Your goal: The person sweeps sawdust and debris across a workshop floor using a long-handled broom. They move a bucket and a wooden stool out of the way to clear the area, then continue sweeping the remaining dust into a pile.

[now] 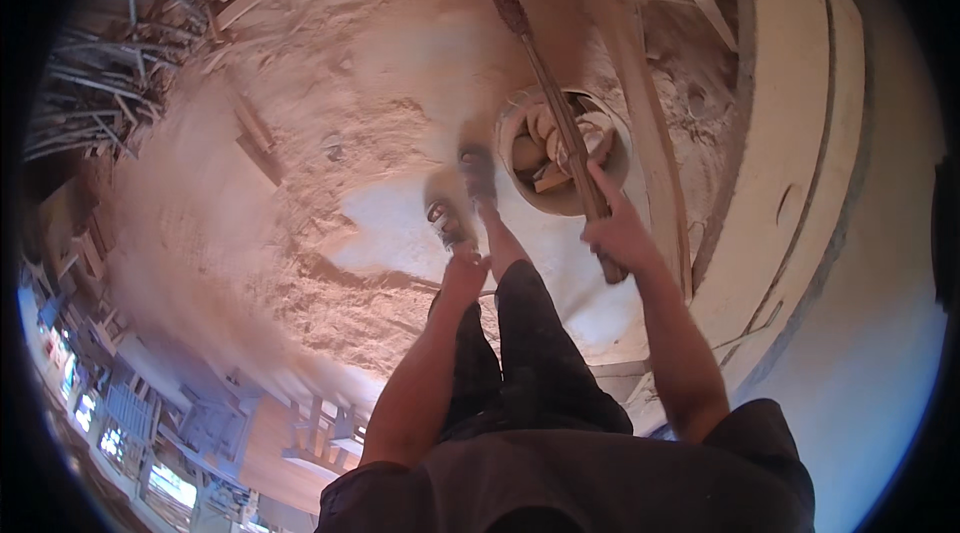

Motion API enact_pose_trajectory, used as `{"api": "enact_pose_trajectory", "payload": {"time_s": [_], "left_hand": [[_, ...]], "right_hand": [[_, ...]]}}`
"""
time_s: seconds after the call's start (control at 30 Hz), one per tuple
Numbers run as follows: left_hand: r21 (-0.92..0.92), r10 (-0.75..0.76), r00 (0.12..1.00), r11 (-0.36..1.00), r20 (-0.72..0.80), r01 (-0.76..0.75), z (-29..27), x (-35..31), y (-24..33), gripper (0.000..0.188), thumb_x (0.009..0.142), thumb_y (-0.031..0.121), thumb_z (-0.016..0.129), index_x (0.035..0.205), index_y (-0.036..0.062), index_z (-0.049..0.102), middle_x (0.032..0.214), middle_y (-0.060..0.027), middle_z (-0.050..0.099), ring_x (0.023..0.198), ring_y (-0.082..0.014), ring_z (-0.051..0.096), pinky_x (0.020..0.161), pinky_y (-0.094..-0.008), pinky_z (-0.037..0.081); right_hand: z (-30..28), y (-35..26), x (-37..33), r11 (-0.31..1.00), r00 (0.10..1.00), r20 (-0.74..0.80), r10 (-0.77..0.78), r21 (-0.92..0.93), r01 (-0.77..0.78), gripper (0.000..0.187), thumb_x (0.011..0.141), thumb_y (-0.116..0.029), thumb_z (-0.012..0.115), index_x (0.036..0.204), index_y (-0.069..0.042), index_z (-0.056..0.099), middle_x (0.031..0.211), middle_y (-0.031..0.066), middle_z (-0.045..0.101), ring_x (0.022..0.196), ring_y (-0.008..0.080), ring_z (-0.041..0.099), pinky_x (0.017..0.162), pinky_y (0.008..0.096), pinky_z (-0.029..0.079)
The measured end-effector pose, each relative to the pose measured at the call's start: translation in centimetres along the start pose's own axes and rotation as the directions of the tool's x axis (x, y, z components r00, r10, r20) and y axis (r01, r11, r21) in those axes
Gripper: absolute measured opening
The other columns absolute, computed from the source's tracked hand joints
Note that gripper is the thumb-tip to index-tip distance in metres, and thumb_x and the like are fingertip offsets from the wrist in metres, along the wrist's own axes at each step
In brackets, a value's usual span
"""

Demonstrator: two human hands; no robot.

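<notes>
My right hand is closed round the lower part of a broom with a wooden handle. Its narrow reddish-brown bristled end points away toward the far side, and its butt sticks out below my grip. The handle passes over a round bucket that holds wood offcuts. My left hand hangs in front of my legs, fingers curled in, with nothing seen in it. Beyond that hand, my two shoes stand on the floor.
Sawdust covers much of the floor around a bare pale patch. A plank and a large pale curved machine body lie to the right. Thin sticks are piled at the far left, near a board piece.
</notes>
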State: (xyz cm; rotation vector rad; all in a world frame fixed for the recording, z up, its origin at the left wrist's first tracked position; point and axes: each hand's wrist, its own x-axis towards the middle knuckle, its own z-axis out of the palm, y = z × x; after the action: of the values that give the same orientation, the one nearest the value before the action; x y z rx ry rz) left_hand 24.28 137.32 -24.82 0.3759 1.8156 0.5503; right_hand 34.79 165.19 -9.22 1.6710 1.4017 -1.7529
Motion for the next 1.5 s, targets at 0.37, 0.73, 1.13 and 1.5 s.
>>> {"api": "enact_pose_trajectory", "payload": {"time_s": [0.37, 0.73, 1.13, 1.5], "left_hand": [[-0.465, -0.135, 0.988, 0.881, -0.072, 0.086, 9.8, 15.2, 0.3, 0.044, 0.081, 0.019, 0.073, 0.118, -0.0004, 0.062, 0.092, -0.0118, 0.068, 0.086, -0.0202, 0.064, 0.074, -0.0364, 0.052], [-0.032, 0.291, 0.891, 0.946, -0.348, -0.321, 10.3, 22.2, -11.0, 0.013, 0.079, 0.010, 0.064, 0.089, 0.0031, 0.065, 0.084, -0.0091, 0.070, 0.068, -0.0213, 0.067, 0.057, -0.0354, 0.053], [-0.614, -0.417, 0.822, 0.782, -0.387, 0.108, -3.9, 0.1, -14.4, 0.040, 0.082, 0.006, 0.060, 0.121, -0.0040, 0.059, 0.107, -0.0165, 0.064, 0.090, -0.0285, 0.066, 0.071, -0.0430, 0.059], [-0.935, -0.759, 0.582, 0.356, -0.293, -0.007, -10.4, -10.0, -23.2, 0.062, 0.081, -0.007, 0.050, 0.141, -0.0113, 0.037, 0.134, -0.0279, 0.048, 0.118, -0.0460, 0.057, 0.090, -0.0616, 0.058]], "right_hand": [[4.3, 13.5, -9.1, 0.952, 0.919, -0.381, 0.100, -0.232, -0.199, 0.094, 0.068, 0.006, 0.052, 0.157, -0.017, 0.032, 0.123, 0.0256, 0.064, 0.092, 0.0396, 0.067, 0.082, 0.0385, 0.052], [6.2, 22.5, -12.9, 0.984, 0.955, -0.283, 0.087, -0.123, -0.126, 0.086, 0.071, 0.004, 0.058, 0.154, -0.002, 0.033, 0.135, 0.0294, 0.056, 0.112, 0.0365, 0.064, 0.090, 0.0370, 0.052], [10.0, 33.1, -4.2, 0.987, 0.885, -0.456, 0.094, 0.158, -0.023, 0.104, 0.071, 0.001, 0.061, 0.160, -0.007, 0.009, 0.120, 0.0225, 0.057, 0.098, 0.0275, 0.064, 0.080, 0.0350, 0.053], [16.6, 24.2, -5.9, 0.998, 1.000, -0.014, -0.011, -0.063, 0.010, 0.099, 0.073, -0.006, 0.063, 0.161, -0.018, 0.017, 0.127, 0.0315, 0.059, 0.110, 0.0461, 0.063, 0.091, 0.0457, 0.052]]}}
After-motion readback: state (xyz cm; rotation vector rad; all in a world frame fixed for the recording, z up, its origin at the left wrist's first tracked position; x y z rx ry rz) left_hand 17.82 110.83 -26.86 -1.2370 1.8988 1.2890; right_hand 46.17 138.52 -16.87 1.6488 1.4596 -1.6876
